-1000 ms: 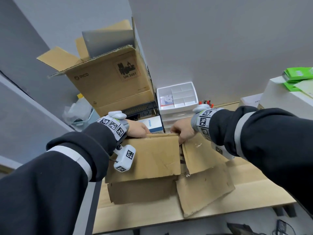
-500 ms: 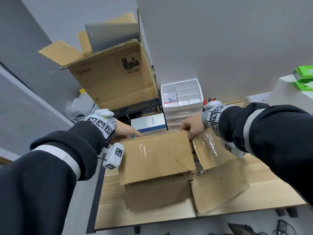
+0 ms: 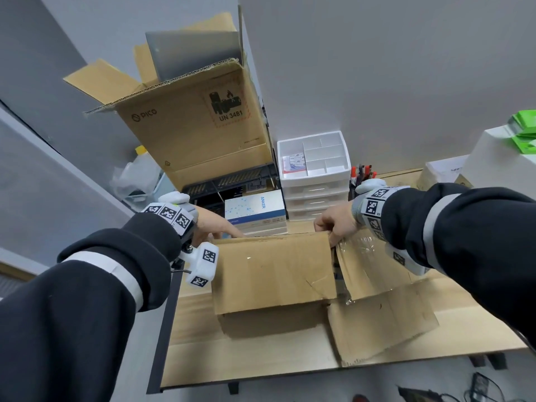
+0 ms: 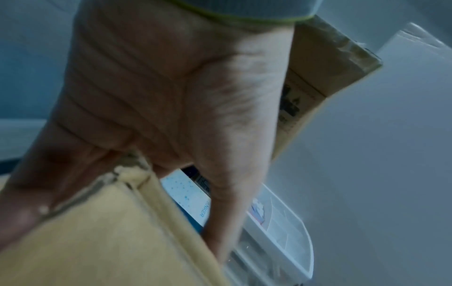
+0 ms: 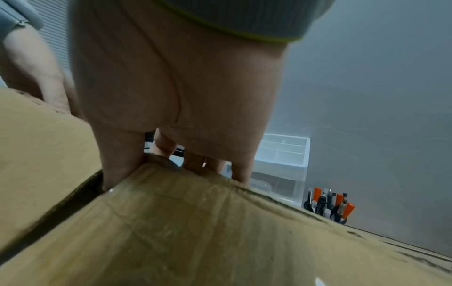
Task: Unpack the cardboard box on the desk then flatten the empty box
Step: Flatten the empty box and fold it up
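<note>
A brown cardboard box (image 3: pixel 272 271) sits on the wooden desk (image 3: pixel 261 361) with its top flap lying over it. A taped side flap (image 3: pixel 371 268) hangs out to the right. My left hand (image 3: pixel 217 227) is at the far left corner: in the left wrist view the thumb lies on the top of the box (image 4: pixel 97 241) and the fingers (image 4: pixel 227 193) run straight down behind the far wall. My right hand (image 3: pixel 333 224) grips the far right corner. Its thumb (image 5: pixel 117 154) sits in the gap between the flaps, its fingers over the far edge (image 5: pixel 195 232).
Behind the box stand a white and blue Anker carton (image 3: pixel 255 208), a white drawer organiser (image 3: pixel 314 175) and a pen holder (image 3: pixel 361 175). A large open PICO carton (image 3: pixel 197 126) rises at the back left. A white box with green packs (image 3: pixel 499 152) is at the right.
The box has shifted to the right on the desk. My left hand has slid from the top of the flap to the far left corner; the right hand keeps its grip.
</note>
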Motion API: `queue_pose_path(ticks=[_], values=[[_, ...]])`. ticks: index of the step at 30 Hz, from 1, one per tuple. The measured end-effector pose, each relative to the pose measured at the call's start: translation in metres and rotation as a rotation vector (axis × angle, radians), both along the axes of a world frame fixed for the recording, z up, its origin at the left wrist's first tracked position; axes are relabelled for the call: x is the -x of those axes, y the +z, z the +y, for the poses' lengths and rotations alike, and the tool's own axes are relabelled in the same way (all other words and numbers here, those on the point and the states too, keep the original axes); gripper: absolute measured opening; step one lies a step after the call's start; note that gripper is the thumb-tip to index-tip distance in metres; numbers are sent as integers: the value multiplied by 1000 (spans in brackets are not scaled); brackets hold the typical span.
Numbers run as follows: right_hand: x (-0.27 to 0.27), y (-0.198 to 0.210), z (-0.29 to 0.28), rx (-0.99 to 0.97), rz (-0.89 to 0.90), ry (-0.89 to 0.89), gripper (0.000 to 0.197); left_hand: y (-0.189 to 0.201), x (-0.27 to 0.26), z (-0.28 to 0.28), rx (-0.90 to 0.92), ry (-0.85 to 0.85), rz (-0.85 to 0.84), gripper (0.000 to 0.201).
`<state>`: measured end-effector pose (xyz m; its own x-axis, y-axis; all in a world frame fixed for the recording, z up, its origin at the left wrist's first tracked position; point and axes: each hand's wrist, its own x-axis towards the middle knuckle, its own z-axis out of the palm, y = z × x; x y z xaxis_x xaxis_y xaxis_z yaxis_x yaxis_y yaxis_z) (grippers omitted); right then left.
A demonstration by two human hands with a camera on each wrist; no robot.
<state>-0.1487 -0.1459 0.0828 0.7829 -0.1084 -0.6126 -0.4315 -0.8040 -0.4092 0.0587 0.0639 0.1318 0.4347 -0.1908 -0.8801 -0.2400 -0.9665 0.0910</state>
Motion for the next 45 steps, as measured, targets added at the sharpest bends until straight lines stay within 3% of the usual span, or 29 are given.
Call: queue_pose_path(ticks=[3, 7, 12, 14, 15, 18, 19, 22, 23, 27, 32, 35, 37, 39, 42, 45], values=[[0, -4, 0, 14, -9, 10, 18, -7, -3, 5, 33, 15, -31, 45], [-3, -7, 5, 57, -6, 25, 23, -25, -15, 12, 206, 95, -121, 54], [-7, -17, 9, 115, -6, 58, 42, -30, -23, 24, 150, 131, -119, 44], [-4, -24, 8, 157, -20, 48, 41, -30, -25, 28, 172, 183, -93, 37], [-3, -28, 7, 164, -21, 31, 38, -34, -31, 31, 196, 202, -86, 41], [1, -32, 6, 142, -30, 8, 27, -58, -62, 38, 278, 249, 3, 91], [2, -32, 4, 140, -41, 20, 23, -57, -60, 39, 304, 272, 21, 84], [4, -30, 2, 156, -69, 48, 9, -28, -28, 40, 450, 344, 56, 21], [5, -28, 3, 173, -80, 50, 6, -25, -24, 39, 507, 373, 83, 14], [6, -22, 4, 200, -115, -5, 24, -23, -27, 39, 707, 447, 181, 25], [1, -11, 0, 58, -195, -222, 52, -19, -29, 35, 940, 517, 315, 39], [-1, -4, -5, 30, -259, -319, 46, -16, -30, 37, 984, 518, 414, 80], [-2, -2, -8, 20, -280, -367, 33, -15, -32, 40, 950, 445, 417, 86], [-3, 1, -9, 32, -278, -372, 28, -18, -33, 39, 872, 347, 336, 71], [-8, -1, -10, 49, -268, -372, 30, -22, -28, 35, 838, 340, 213, 29], [-8, -7, -12, 31, -226, -358, 29, -23, -25, 34, 908, 390, 233, 32]])
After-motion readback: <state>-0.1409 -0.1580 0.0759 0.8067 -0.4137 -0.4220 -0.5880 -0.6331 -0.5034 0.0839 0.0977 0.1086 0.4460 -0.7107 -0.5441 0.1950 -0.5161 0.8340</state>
